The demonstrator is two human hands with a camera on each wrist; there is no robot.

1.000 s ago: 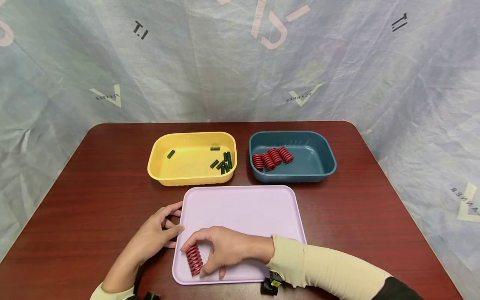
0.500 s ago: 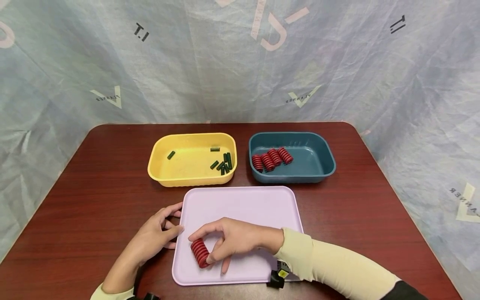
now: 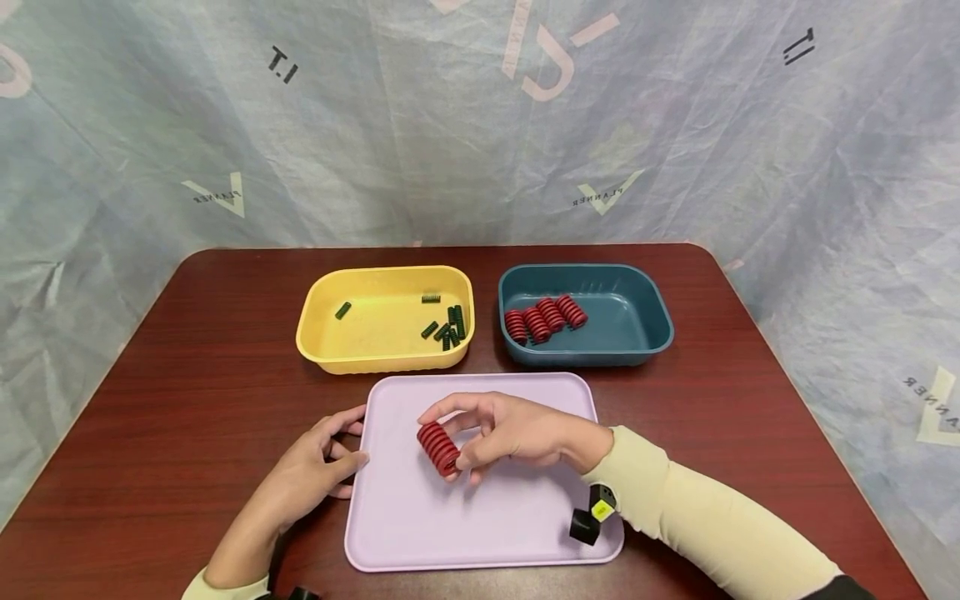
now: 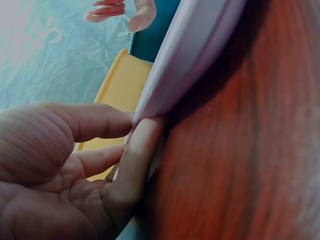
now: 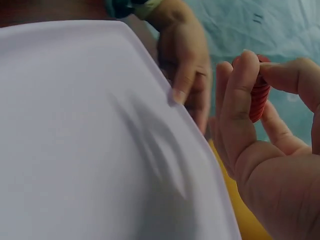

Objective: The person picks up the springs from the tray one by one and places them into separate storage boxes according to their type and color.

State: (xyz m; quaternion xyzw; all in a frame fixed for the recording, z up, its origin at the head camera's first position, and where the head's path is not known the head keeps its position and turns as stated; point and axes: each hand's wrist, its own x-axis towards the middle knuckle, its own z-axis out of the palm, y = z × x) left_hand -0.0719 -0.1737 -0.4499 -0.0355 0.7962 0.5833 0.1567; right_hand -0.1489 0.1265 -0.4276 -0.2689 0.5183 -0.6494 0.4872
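My right hand (image 3: pixel 517 429) holds a thick red coil spring (image 3: pixel 438 448) by its ends, between thumb and fingers, raised over the lilac tray (image 3: pixel 420 525). In the right wrist view the red spring (image 5: pixel 258 100) shows partly behind the fingers, and the hand's shadow falls on the tray (image 5: pixel 75 125). My left hand (image 3: pixel 311 462) pinches the tray's left edge. The left wrist view shows thumb and fingers of the left hand (image 4: pixel 95 160) on either side of the rim of the tray (image 4: pixel 172 60).
Behind the tray stand a yellow bin (image 3: pixel 375 362) with several small dark green springs (image 3: pixel 442 332), and a teal bin (image 3: pixel 622 354) with several red springs (image 3: pixel 550 314) along its left side. A printed cloth (image 3: pixel 420 125) hangs behind the reddish-brown table (image 3: pixel 135 400).
My right hand has lifted the red spring from the tray's near left corner and carried it away from me and to the right. The left hand stays at the tray's edge.
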